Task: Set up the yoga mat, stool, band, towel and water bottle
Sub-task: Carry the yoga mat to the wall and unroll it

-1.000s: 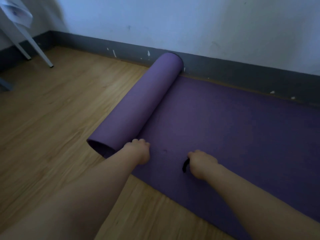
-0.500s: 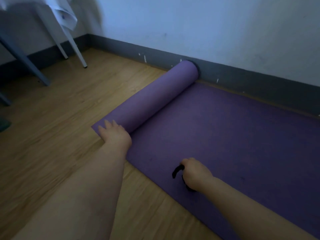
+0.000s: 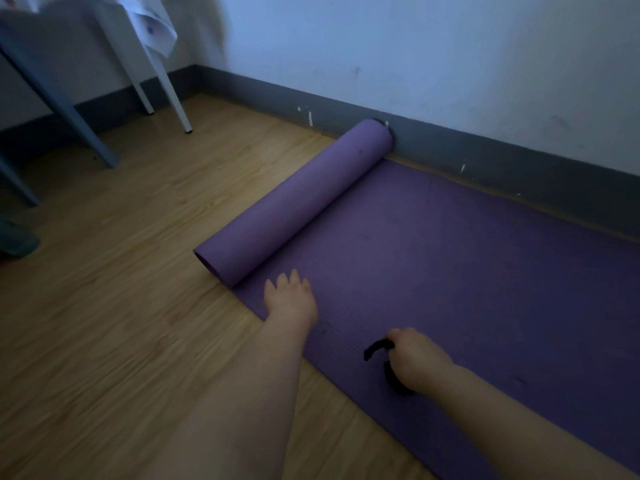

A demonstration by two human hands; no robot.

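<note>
Left hand (image 3: pixel 290 299) flat on yoga mat (image 3: pixel 450 258), right hand (image 3: pixel 412 358) gripping black strap (image 3: pixel 375 349)

The flat purple foam yoga mat (image 3: pixel 467 271) runs out past the right and bottom edges. Its rolled part's far end meets the grey baseboard (image 3: pixel 450 147), where a small pale thing beside it is too small to tell. The thin black strap (image 3: pixel 375 351) is partly hidden inside the right hand (image 3: pixel 415 358). The blue-grey table legs (image 3: pixel 59 98) are cut off at the top, as is the white printed paper (image 3: pixel 156 26). A dark green object (image 3: pixel 15 240) at the left edge is cut off and blurred.
</note>
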